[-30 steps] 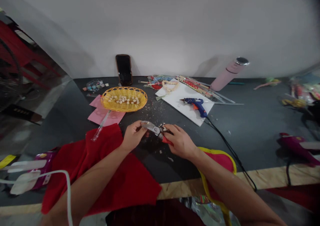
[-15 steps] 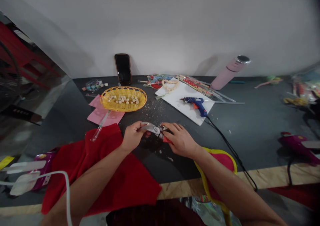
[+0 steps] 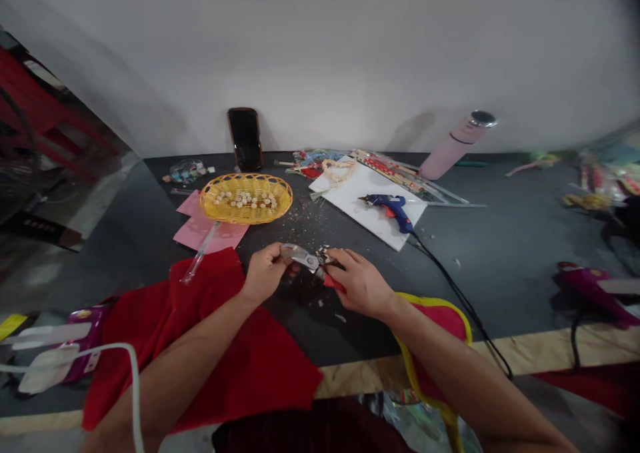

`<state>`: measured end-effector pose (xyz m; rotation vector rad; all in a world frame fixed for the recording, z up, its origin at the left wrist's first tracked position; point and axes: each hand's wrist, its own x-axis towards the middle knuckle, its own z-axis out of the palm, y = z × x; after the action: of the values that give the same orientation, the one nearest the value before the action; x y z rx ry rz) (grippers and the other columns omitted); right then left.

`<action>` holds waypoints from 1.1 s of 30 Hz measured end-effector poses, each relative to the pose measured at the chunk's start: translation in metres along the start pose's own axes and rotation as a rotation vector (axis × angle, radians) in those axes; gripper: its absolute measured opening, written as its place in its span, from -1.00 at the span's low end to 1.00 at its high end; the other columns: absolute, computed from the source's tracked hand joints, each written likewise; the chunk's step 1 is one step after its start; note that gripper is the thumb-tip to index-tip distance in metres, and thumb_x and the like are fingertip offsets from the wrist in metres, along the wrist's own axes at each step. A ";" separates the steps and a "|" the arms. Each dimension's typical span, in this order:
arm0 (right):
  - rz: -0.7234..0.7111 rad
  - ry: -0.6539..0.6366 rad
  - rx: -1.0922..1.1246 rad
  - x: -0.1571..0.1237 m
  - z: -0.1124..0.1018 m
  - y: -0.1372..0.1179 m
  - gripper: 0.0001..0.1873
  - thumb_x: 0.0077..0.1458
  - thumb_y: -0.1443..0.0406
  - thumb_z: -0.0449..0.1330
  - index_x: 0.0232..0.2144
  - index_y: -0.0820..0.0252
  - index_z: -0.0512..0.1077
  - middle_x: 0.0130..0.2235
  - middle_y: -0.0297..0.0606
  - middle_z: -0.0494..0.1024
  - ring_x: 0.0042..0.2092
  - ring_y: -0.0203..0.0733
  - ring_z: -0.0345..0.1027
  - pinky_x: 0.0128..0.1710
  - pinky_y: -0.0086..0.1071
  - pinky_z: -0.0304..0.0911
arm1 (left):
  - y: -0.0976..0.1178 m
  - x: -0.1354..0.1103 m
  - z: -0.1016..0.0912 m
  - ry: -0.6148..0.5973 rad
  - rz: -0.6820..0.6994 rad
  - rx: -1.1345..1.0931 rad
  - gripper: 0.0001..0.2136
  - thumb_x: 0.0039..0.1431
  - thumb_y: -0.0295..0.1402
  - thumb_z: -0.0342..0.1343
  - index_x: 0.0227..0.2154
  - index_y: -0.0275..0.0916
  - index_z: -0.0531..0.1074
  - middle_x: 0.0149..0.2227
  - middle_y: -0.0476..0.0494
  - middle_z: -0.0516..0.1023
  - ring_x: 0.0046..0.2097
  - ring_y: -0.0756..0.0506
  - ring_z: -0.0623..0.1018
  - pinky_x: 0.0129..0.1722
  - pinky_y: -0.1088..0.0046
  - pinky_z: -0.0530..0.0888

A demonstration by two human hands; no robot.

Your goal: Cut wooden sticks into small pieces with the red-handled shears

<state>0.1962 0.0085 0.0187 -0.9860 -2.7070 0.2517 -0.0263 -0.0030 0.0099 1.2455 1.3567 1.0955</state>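
left hand (image 3: pixel 264 274) pinches the metal nose of the cutters (image 3: pixel 306 258), right hand (image 3: pixel 361 283) closed round the red handles. tool sits just above the table (image 3: pixel 500 253), middle, nearer the front edge, beside the red cloth (image 3: pixel 215 346). anything in the blades is too small to tell. my read on progress: yellow basket (image 3: pixel 245 198) toward the back-left holds a thin layer of pale pieces, chips litter the top near the hands, so cutting looks well under way; what's left, can't tell. glue gun (image 3: pixel 393 207) lies apart, untouched

Two hands (image 3: pixel 265 274) (image 3: pixel 363 283), one cutter (image 3: pixel 305 258), one yellow basket (image 3: pixel 245 218), one phone (image 3: pixel 245 139), one blue glue gun (image 3: pixel 393 206), one pink bottle (image 3: pixel 453 149)
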 end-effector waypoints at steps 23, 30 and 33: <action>0.005 -0.033 -0.054 0.003 -0.005 -0.001 -0.66 0.00 0.41 0.07 -0.12 0.17 0.38 0.16 -0.11 0.20 0.05 0.05 0.11 -0.05 -0.09 0.13 | 0.009 -0.001 0.000 -0.026 0.034 0.025 -0.79 -0.04 -0.55 0.02 -0.37 -0.24 0.51 -0.47 -0.01 0.58 -0.47 -0.01 0.54 -0.49 0.53 0.49; -0.008 -0.008 -0.035 0.002 -0.001 0.003 -0.69 -0.06 0.43 0.09 -0.20 0.17 0.43 0.06 -0.08 0.29 -0.02 -0.01 0.18 -0.07 -0.16 0.17 | 0.003 -0.001 0.001 -0.017 0.012 0.027 -0.83 -0.01 -0.51 0.04 -0.36 -0.24 0.49 -0.51 -0.02 0.56 -0.49 -0.02 0.53 -0.50 0.52 0.48; -0.004 0.003 -0.028 0.001 0.002 0.002 -0.68 -0.07 0.45 0.08 -0.21 0.18 0.43 0.04 -0.08 0.29 -0.04 -0.04 0.19 -0.07 -0.18 0.19 | 0.001 -0.002 0.002 -0.010 0.002 -0.011 -0.87 0.03 -0.42 0.07 -0.35 -0.25 0.48 -0.51 -0.04 0.55 -0.49 -0.03 0.53 -0.50 0.49 0.49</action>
<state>0.1961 0.0103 0.0167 -0.9880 -2.7169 0.2120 -0.0241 -0.0045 0.0110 1.2427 1.3402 1.0955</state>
